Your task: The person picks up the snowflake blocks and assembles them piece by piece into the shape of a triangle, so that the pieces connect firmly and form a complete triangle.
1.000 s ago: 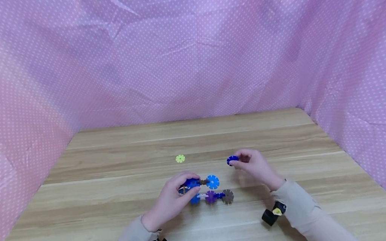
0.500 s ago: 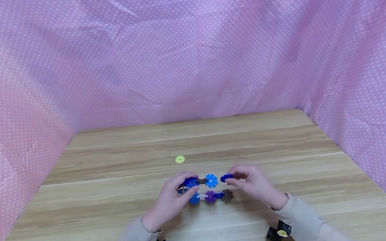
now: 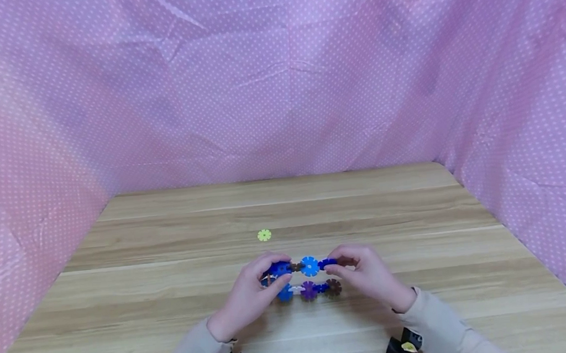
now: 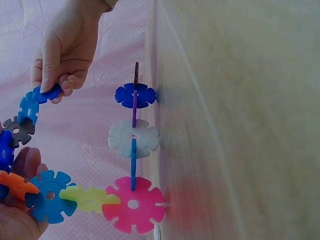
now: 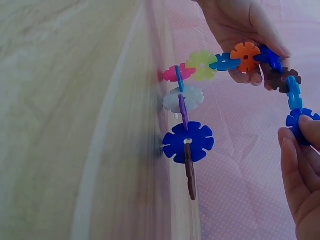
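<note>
A chain of notched plastic snowflake discs runs between both hands and down to the table. My left hand (image 3: 252, 296) grips its upper corner, around a dark blue disc (image 5: 270, 57) next to an orange disc (image 5: 245, 57). With thumb and fingers, my right hand (image 3: 373, 277) pinches another dark blue disc (image 5: 299, 124), which meets the light blue disc (image 3: 309, 266) at the upper row's end. How deep their slots sit together cannot be told. The lower row, with a pink disc (image 4: 134, 205), white disc (image 4: 133, 138), purple disc (image 3: 308, 291) and brown disc (image 3: 333, 288), stands along the tabletop.
A loose yellow-green disc (image 3: 264, 235) lies on the wooden table (image 3: 182, 223) beyond the hands. Pink dotted cloth (image 3: 276, 88) hangs around the table's back and sides. Each wrist carries a black camera.
My right hand has come left and nearer with the dark blue disc, bringing it against the light blue disc. The left hand has stayed nearly still.
</note>
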The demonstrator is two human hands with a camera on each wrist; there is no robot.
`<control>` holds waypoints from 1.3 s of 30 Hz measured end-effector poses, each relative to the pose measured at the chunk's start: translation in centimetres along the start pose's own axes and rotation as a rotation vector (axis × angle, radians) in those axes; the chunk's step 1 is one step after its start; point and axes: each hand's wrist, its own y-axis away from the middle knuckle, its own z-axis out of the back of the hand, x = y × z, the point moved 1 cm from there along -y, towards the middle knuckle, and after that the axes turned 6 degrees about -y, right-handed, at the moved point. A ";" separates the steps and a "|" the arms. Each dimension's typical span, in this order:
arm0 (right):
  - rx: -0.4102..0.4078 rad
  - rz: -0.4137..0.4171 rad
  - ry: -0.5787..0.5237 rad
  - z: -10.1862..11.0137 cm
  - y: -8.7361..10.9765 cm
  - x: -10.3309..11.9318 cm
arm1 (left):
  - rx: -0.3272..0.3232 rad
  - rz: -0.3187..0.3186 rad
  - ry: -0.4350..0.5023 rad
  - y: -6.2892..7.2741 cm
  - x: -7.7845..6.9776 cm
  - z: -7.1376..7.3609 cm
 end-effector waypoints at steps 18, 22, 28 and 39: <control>-0.110 0.438 0.046 -0.7 -0.2 0.6 | 0.023 -0.046 -0.061 -0.1 -0.2 0.0; -0.113 0.423 0.048 -0.8 -0.2 0.6 | 0.020 -0.090 -0.075 -0.1 -0.2 0.0; -0.090 0.462 0.047 -0.9 -0.2 0.5 | 0.034 -0.133 -0.085 -0.1 -0.1 0.0; -0.048 0.387 0.041 -0.8 -0.2 1.0 | 0.065 -0.026 -0.072 -0.1 -0.3 0.5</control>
